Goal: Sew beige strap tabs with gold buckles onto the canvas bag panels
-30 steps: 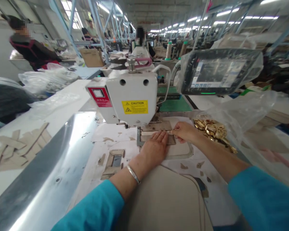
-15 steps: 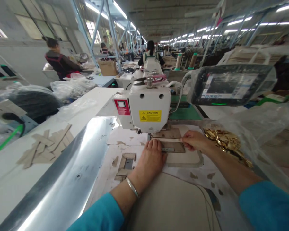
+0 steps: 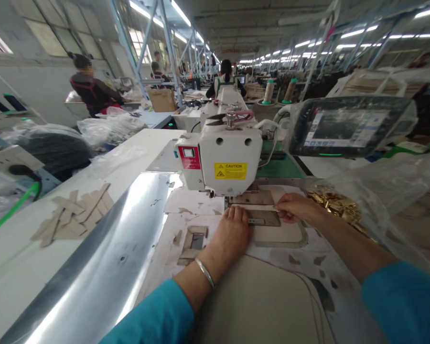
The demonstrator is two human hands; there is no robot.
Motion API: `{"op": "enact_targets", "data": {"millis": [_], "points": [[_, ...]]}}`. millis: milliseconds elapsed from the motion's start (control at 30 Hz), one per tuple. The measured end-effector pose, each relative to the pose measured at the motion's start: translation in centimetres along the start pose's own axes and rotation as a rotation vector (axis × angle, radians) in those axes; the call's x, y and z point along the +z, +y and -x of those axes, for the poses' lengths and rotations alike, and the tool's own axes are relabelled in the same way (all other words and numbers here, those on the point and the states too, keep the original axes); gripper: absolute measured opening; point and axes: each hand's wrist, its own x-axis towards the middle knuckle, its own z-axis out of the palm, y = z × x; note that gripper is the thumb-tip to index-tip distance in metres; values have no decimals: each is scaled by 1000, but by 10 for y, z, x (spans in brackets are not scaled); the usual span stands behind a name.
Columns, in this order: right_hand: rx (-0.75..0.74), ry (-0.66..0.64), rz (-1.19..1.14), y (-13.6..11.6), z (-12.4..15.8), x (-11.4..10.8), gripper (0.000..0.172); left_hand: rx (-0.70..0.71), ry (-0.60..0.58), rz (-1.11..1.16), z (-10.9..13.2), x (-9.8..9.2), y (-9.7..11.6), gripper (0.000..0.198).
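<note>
A pale strip (image 3: 260, 207) lies between two brown plates under the head of a white sewing machine (image 3: 229, 153). My right hand (image 3: 294, 208) pinches the strip's right end between thumb and fingers. Flat near the needle area, my left hand (image 3: 232, 234) rests on the strip's left part and the lower brown plate (image 3: 272, 219), its fingers together and pointing forward; what lies beneath its palm is hidden. Below the plates is a beige rounded panel (image 3: 286, 235). A larger beige panel (image 3: 265, 301) extends toward me, under my left wrist.
Loose beige strips (image 3: 75, 212) are piled on the white table at left. Gold metal pieces (image 3: 337, 203) sit in clear plastic at right. A control screen (image 3: 347, 126) stands behind them. A framed piece (image 3: 193, 241) lies left of my left hand. Several people are farther back.
The whole view has shifted slightly, so the machine and both hands appear a little farther right. The hands keep nearly the same places relative to the machine and strip.
</note>
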Motion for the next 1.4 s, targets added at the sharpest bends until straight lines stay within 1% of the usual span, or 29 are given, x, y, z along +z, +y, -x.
{"op": "enact_targets", "data": {"millis": [100, 200, 300, 433, 567, 733, 933, 1067, 1167, 1233, 1400], "points": [[-15, 9, 66, 2, -4, 0, 16, -2, 44, 28, 9, 8, -6, 42], [-49, 26, 134, 1, -6, 3, 17, -14, 35, 62, 14, 10, -16, 44], [-82, 3, 147, -4, -7, 11, 17, -33, 6, 74, 15, 3, -26, 40], [-82, -15, 123, -12, -9, 25, 16, -46, -10, 80, 20, -8, -40, 32], [-74, -13, 118, -20, -11, 42, 12, -69, -10, 93, 27, -12, -54, 24], [-77, -28, 112, -33, -6, 62, 11, -99, -20, 78, 35, -17, -70, 17], [-73, -63, 102, -48, -2, 84, 7, -132, -19, 61, 48, -24, -89, 19], [-68, -106, 92, -58, -2, 96, 7, -135, -9, 40, 54, -26, -101, 22], [-73, -96, 91, -64, -4, 98, 10, -139, 3, 36, 52, -24, -105, 23], [-67, -78, 92, -65, -7, 96, 10, -142, 3, 44, 48, -22, -104, 23], [-49, -56, 67, -57, -11, 78, 7, -110, 23, 109, 37, -18, -88, 25]]}}
